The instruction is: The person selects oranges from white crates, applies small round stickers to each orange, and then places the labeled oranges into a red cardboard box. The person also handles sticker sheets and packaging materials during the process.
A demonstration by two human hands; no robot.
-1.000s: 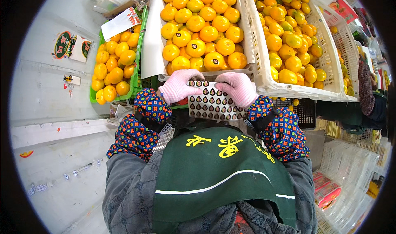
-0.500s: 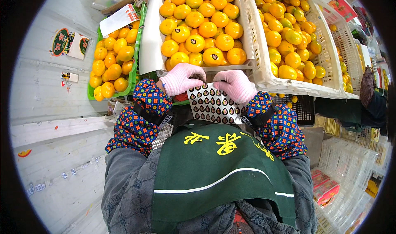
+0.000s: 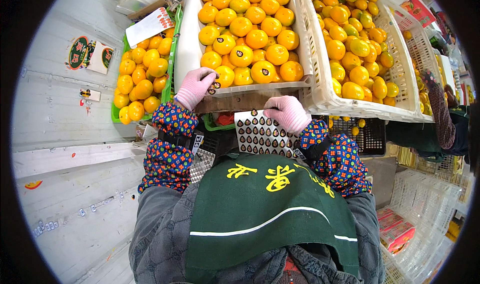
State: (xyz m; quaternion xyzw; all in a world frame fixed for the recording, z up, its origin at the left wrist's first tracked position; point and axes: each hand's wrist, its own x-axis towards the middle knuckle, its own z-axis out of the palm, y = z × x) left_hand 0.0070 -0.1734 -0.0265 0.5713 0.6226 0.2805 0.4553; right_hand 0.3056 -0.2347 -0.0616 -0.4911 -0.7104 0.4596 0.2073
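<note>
My right hand [image 3: 288,115], in a pink ribbed glove, pinches the top edge of a white sheet of stickers [image 3: 265,136] in front of the apron. The sheet bears rows of small dark drop-shaped stickers. My left hand [image 3: 196,88], gloved alike, is at the near left corner of a white-lined box [image 3: 187,49] of oranges. Its fingers are bent together, with small dark stickers [image 3: 216,85] at their tips, beside the corner orange [image 3: 224,76]. Three other oranges near the front carry a dark sticker, one of them the front orange [image 3: 263,72].
A green crate [image 3: 172,54] of oranges with a paper on top stands left. White crates [image 3: 311,59] of smaller orange fruit stand right. Below them is a black basket [image 3: 371,143]. Another sticker sheet [image 3: 202,165] lies by my left forearm. A co-worker's sleeve [image 3: 442,116] shows far right.
My left hand has come away from the sticker sheet, moving left to the box's corner with small stickers at its fingertips. My right hand still holds the sheet, slightly lower.
</note>
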